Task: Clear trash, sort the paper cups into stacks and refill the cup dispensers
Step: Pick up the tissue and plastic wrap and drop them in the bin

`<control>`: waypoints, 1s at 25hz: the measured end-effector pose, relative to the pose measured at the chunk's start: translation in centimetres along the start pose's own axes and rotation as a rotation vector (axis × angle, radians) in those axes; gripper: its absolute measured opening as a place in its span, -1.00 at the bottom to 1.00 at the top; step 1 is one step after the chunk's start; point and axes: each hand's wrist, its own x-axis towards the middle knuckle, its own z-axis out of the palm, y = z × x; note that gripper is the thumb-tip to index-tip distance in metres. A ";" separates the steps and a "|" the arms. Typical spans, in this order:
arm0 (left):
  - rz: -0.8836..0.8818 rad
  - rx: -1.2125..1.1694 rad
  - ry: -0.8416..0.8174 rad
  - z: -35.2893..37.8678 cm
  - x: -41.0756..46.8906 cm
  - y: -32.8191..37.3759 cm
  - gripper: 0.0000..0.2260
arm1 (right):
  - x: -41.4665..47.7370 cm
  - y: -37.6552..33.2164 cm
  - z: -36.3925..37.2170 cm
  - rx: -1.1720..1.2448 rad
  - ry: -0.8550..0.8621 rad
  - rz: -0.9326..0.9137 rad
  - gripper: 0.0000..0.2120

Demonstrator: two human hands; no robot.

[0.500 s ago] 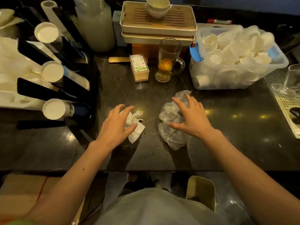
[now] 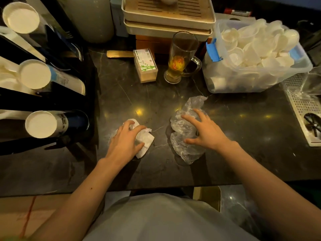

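Dark marble-patterned counter, viewed from above. The left hand lies on a crumpled white paper napkin, fingers curled down over it and closing on the paper; the napkin rests on the counter. The right hand is spread, fingers apart, pressing on a crumpled clear plastic bag that lies flat on the counter just to the right of the napkin; the bag is not gripped.

Containers:
- Clear plastic storage bin with blue latches, far right of the counter: filled above its rim with loose white cups, jumbled, not stacked.
- Black cup dispenser rack, left edge: three tubes show white paper cup stacks with their round bases facing the camera, at top, middle and bottom.
- Tall glass mug with handle, centre rear: holds a little amber liquid and a yellow-red object near the bottom.
- Small cardboard box with a green bamboo print, closed, just left of the mug.
- Two stacked beige slatted trays, behind the mug; a pale bowl sits on the top tray, mostly cut off by the frame.
- Perforated metal drip tray, right edge.
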 end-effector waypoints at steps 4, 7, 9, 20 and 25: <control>-0.029 -0.037 0.042 0.8 -0.2 0.2 -0.61 | -0.2 -0.2 1.2 0.023 -0.011 -0.057 -0.36; -0.019 -0.064 0.092 1.1 -0.2 0.3 -0.64 | -0.4 -0.4 2.4 0.072 0.025 -0.080 -0.48; -0.013 -0.119 0.117 1.2 -0.5 0.6 -0.67 | -0.7 -0.4 3.1 0.128 0.061 -0.081 -0.53; 0.286 -0.312 0.119 1.5 -2.1 4.5 -0.68 | -10.7 -1.3 4.8 0.421 0.536 0.204 -0.57; 0.485 -0.325 -0.007 3.4 -3.4 9.3 -0.69 | -19.3 -0.9 6.5 0.470 0.680 0.432 -0.58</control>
